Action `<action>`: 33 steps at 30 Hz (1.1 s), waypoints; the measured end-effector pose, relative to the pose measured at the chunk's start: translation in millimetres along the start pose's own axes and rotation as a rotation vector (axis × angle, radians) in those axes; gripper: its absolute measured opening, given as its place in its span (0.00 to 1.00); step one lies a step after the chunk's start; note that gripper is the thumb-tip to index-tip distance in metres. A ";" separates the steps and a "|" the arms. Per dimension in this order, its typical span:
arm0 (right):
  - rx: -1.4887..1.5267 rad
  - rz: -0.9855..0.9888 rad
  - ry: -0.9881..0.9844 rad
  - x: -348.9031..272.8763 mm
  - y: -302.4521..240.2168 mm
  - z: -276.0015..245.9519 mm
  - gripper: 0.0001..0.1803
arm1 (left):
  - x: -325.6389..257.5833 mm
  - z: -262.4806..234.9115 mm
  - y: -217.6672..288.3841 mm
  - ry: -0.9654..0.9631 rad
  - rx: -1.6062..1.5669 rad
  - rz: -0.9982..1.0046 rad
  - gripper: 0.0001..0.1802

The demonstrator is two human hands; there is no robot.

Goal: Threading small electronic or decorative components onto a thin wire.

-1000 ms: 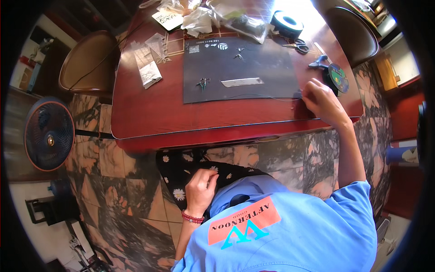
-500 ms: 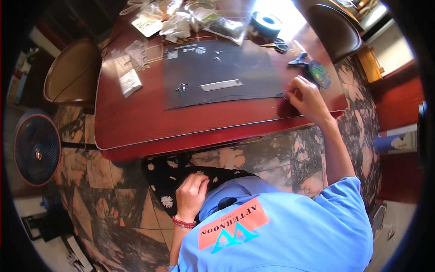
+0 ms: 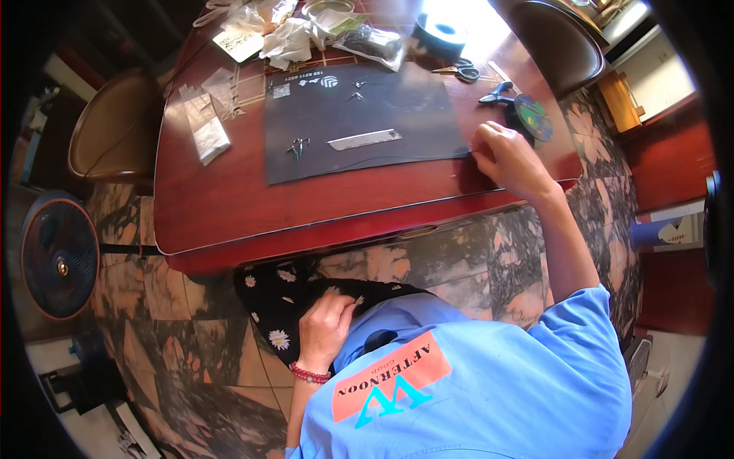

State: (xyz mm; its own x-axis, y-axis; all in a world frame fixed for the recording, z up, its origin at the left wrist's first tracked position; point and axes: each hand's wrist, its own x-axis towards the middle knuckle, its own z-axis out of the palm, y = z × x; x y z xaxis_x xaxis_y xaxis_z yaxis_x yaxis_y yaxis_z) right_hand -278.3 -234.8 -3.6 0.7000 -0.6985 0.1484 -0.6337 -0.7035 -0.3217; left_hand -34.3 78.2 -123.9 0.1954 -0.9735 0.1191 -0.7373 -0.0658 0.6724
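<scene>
My right hand (image 3: 514,162) is closed in a pinch over the table, just off the right front corner of a dark mat (image 3: 413,107). A thin dark cord (image 3: 413,158) runs along the mat's front edge to its fingertips. My left hand (image 3: 325,325), loosely curled, rests on my lap with nothing visible in it. On the mat lie a flat metal ruler-like strip (image 3: 365,140), a small cluster of metal pieces (image 3: 299,147) and tiny metal bits (image 3: 356,96). Beyond my right hand are a green-labelled spool (image 3: 533,118) and blue-handled pliers (image 3: 497,93).
Scissors (image 3: 460,70) and a large tape roll (image 3: 441,35) sit at the far right. Plastic bags (image 3: 287,44) crowd the far edge; a clear packet (image 3: 206,131) lies left. Chairs (image 3: 115,130) flank the table (image 3: 222,210), and a fan (image 3: 61,256) stands at the left.
The view has shifted slightly, so the table things sit a little further left. My right hand keeps its pinch near the mat's corner; my left hand stays on my lap.
</scene>
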 end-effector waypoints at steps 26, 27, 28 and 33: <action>0.125 -0.698 0.019 -10.2 -132.0 -4.8 0.14 | 61.9 -52.1 76.4 0.004 -0.652 0.180 0.23; 0.125 -0.697 0.019 -7.8 -127.6 -3.4 0.14 | 56.9 -55.6 72.1 0.048 -0.644 0.114 0.16; 0.139 -0.650 0.011 -5.0 -123.3 -2.7 0.14 | 51.0 -58.9 68.0 0.091 -0.634 0.048 0.10; 0.272 -0.508 -0.004 20.8 -110.6 13.4 0.14 | 14.7 -73.2 39.7 0.287 -0.810 -0.291 0.07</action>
State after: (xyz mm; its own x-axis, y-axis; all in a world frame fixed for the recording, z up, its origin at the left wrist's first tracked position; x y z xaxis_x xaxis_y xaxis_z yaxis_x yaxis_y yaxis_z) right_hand -189.2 -169.8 22.5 0.8962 -0.2812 0.3433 -0.1109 -0.8910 -0.4402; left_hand -13.3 77.4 -41.9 0.5367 -0.8432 -0.0317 0.0258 -0.0211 0.9994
